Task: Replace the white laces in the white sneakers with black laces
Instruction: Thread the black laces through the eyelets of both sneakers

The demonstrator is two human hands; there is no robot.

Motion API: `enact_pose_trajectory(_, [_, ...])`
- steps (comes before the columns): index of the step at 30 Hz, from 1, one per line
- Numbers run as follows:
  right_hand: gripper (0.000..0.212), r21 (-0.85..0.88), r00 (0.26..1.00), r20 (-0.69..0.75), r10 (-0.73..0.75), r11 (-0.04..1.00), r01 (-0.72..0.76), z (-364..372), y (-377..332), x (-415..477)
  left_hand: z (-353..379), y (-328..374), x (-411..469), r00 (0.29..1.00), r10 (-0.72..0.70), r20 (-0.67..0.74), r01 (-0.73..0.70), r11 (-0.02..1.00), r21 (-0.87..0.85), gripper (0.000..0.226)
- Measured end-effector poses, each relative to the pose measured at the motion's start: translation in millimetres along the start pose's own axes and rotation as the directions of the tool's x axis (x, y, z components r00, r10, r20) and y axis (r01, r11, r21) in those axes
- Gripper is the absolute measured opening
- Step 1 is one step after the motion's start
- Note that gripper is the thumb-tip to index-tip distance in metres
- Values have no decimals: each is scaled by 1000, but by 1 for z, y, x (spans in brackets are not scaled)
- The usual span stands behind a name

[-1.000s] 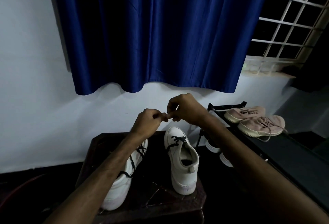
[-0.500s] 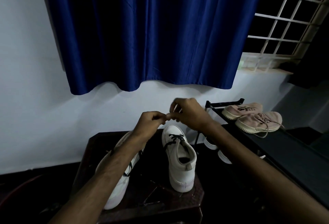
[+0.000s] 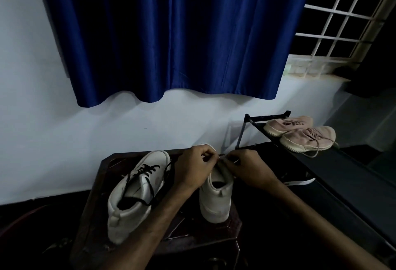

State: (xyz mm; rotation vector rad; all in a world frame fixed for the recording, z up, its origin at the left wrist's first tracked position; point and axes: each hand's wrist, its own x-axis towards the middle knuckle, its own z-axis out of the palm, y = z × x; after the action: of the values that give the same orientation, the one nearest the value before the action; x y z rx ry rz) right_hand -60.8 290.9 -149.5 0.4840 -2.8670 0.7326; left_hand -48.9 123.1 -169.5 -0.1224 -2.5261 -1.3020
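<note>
head view: left hand (image 3: 192,169) and right hand (image 3: 249,170) each pinch a thin black lace (image 3: 221,155) above the right white leather sneaker (image 3: 216,202), which stands beside its black-laced twin (image 3: 137,196) on a dark wooden table (image 3: 100,222).

The hands (image 3: 194,167) (image 3: 249,170) mostly hide the black lace (image 3: 222,154) of the right sneaker (image 3: 216,201).

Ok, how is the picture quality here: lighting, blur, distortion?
Head view: dim, stool and floor nearly black, only the wall and white sneakers catching light; wide-angle bending in the head view shows in the window grille; left hand and right hand look soft, so the black lace they pinch barely shows.
</note>
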Motion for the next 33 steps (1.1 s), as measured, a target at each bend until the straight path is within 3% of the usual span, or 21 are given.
enact_pose_trajectory(6, [15,416,980,113,163,888,-195,10,29,0,10,2,-5,994,101,-37,-94,981,168,11])
enact_pose_trajectory(11, [15,578,974,142,177,784,-226,14,32,-1,18,-1,-4,986,163,-44,-148,960,239,13])
enact_pose_trajectory(18, [14,560,985,95,145,810,-174,14,29,-3,19,3,-4,949,316,-12,-281,861,425,8])
enact_pose_trajectory(23, [13,444,988,30,153,883,-150,12,23,-5,15,2,-5,931,364,30,-338,827,448,9])
enact_pose_trajectory(28, [13,242,991,-79,105,967,-83,12,14,-7,10,9,-2,936,341,87,-342,823,454,9])
enact_pose_trajectory(33, [14,196,994,-85,68,979,-50,9,8,-8,10,13,-1,938,315,144,-343,784,517,8])
